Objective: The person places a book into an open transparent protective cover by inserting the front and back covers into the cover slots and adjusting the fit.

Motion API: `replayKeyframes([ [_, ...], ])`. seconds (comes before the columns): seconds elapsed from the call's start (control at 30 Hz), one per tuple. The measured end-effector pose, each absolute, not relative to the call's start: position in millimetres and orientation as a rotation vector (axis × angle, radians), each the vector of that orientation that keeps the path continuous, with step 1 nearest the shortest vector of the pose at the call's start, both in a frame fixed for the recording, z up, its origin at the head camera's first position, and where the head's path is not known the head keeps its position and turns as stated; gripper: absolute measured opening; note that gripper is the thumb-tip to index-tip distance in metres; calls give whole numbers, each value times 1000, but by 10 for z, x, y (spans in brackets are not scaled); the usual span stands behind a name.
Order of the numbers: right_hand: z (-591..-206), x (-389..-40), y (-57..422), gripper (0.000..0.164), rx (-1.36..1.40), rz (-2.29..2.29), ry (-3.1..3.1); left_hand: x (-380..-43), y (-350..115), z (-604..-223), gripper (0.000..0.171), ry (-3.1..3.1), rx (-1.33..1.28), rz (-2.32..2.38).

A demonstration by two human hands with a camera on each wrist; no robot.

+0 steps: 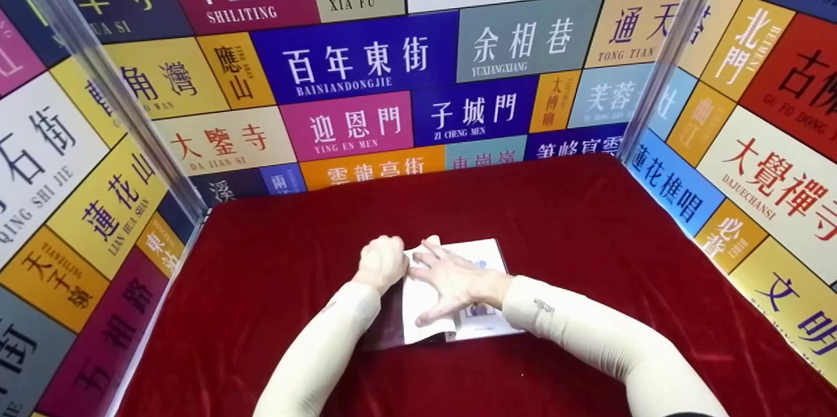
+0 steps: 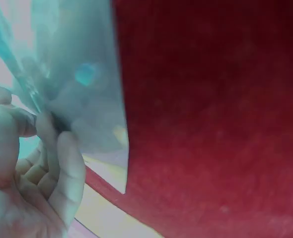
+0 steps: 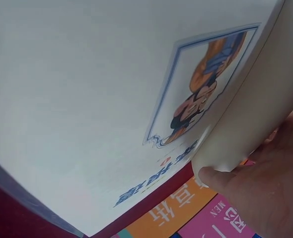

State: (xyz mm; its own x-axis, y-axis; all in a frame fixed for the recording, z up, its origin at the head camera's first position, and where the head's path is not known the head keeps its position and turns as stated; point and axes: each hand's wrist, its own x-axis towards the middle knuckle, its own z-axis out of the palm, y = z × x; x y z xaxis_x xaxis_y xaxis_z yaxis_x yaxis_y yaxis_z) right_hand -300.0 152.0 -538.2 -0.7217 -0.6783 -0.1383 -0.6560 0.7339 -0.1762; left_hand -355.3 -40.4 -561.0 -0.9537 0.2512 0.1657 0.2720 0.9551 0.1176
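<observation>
An open book (image 1: 489,253) lies on the cloth, with a white page bearing a framed cartoon figure and blue characters (image 3: 201,89). My left hand (image 1: 382,263) is at the book's left side. In the left wrist view its thumb and fingers pinch a glossy, see-through plastic cover (image 2: 94,119), which is creased near the fingertips. My right hand (image 1: 451,280) spreads its fingers over a turned white page left of the picture page and presses on it. This page curves up near the spine (image 3: 256,104), beside the right thumb.
A dark red velvet cloth (image 1: 556,365) covers the table. Panels with coloured name signs (image 1: 366,64) stand behind it and on both sides, with metal posts (image 1: 673,44) at the corners.
</observation>
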Motion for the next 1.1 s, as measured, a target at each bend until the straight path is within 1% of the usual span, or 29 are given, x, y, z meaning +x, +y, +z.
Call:
replayKeyframes([
  [0.13,-5372,-2980,1536,111,-1091,-183,2735,-3579,-411,-5609,15,-2922,-460,-134],
  [0.2,-5366,-2972,1541,108,-1112,-187,2735,-3600,-453,-5584,15,-2961,-447,-218],
  [0.33,-5363,-2967,1552,103,-1160,-172,2733,-3641,-540,-5563,14,-3046,-339,-456],
  [0.47,-5376,-2962,1544,100,-1177,-147,2722,-3651,-583,-5573,18,-3083,-318,-540],
  [0.57,-5389,-2955,1515,102,-1181,-114,2720,-3645,-592,-5572,20,-3082,-337,-530],
  [0.73,-5405,-2946,1450,106,-1224,31,2720,-3599,-607,-5519,20,-3114,-293,-501],
  [0.83,-5400,-2940,1427,108,-1239,81,2728,-3559,-631,-5473,26,-3156,-257,-476],
  [0.97,-5387,-2910,1449,116,-1208,-30,2764,-3538,-663,-5437,33,-3180,-228,-482],
  [1.03,-5376,-2882,1493,112,-1207,-124,2781,-3538,-676,-5438,33,-3176,-230,-505],
  [1.1,-5349,-2848,1561,103,-1218,-213,2782,-3535,-686,-5450,31,-3167,-245,-525],
])
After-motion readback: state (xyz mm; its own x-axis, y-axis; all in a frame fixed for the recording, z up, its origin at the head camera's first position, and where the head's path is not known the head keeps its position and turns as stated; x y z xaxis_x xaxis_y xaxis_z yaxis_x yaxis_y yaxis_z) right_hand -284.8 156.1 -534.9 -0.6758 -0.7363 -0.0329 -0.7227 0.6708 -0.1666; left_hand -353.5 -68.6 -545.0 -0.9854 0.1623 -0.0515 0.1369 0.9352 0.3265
